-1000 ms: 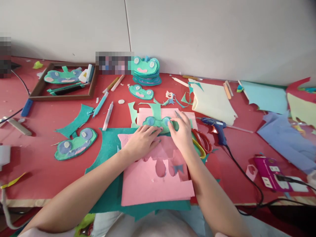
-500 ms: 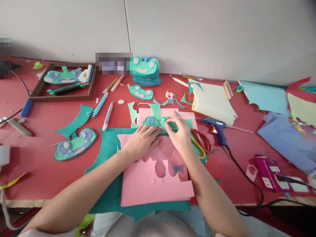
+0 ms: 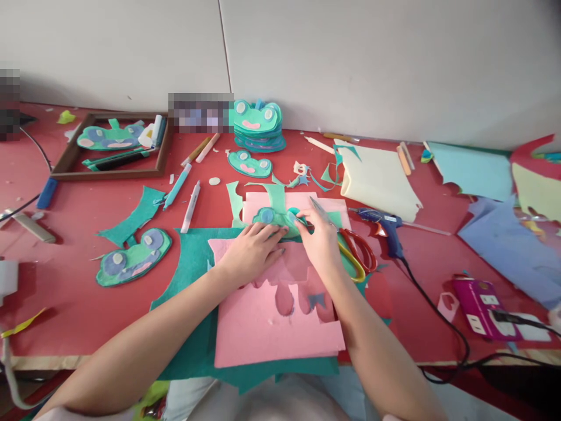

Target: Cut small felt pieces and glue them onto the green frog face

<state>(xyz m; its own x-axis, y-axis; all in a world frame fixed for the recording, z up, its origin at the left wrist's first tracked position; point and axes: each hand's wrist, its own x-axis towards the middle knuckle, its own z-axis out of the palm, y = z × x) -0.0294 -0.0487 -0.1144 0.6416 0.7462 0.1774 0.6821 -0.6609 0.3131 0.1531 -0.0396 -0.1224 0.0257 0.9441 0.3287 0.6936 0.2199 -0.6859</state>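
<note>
A green felt frog face [image 3: 276,218] lies on the layered felt in front of me, with a blue felt circle on its left eye bump. My left hand [image 3: 256,245] rests flat across its lower edge, fingers stretched out. With thumb and index finger pinched, my right hand [image 3: 316,231] is at the right edge of the blue felt eye circle [image 3: 293,215] on the right bump. Scissors with red and yellow handles [image 3: 362,251] lie partly hidden beneath my right hand. Under my wrists is a pink felt sheet [image 3: 272,339] with cut-outs, over a dark green sheet [image 3: 188,275].
A glue gun [image 3: 385,228] lies at the right, its cord near a purple power strip [image 3: 484,310]. Another frog face [image 3: 134,260] is at the left. Behind stand a stack of frog faces [image 3: 259,128] and a wooden frame [image 3: 109,173]. Markers and felt scraps are scattered about.
My right fingers have drawn back slightly to the right and down, so more of the blue eye circle shows. My left hand stays in place.
</note>
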